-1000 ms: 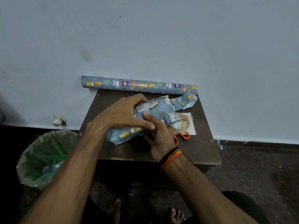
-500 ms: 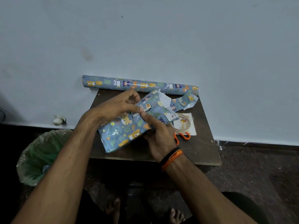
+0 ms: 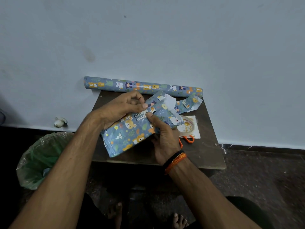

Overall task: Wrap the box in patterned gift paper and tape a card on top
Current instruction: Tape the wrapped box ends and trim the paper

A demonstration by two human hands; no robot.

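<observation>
Now | box [image 3: 130, 133] tilted flatter | both hands still pinch flap

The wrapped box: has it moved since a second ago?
Yes. The wrapped box has turned from lying edge-on to showing its broad face, its near end now closer to the table's front edge, held in the left hand and right hand.

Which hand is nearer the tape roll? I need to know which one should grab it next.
Right. The right hand holds the wrapped box just beside the tape roll; the left hand holds the box's far side, farther away.
</observation>
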